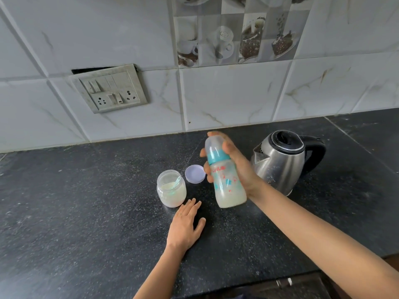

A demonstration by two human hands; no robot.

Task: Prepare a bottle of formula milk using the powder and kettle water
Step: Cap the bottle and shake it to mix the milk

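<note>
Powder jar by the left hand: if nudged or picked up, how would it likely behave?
The powder jar looks squat and wide-based, so it would probably slide rather than tip. It is open, its lid lying beside it, so a tilt could spill its contents. Only partly full, it is probably light.

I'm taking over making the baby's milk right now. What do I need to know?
The right hand grips the baby bottle, tilted above the countertop, with its teal collar and clear cap on.
The left hand rests flat on the countertop, holding nothing, just in front of the powder jar.
The powder jar stands open with the scoop inside; the jar lid lies beside it. The kettle stands shut to the right.
Done: milky liquid is already in the bottle.
Left: probably finish mixing, then put the jar lid back on.
</note>
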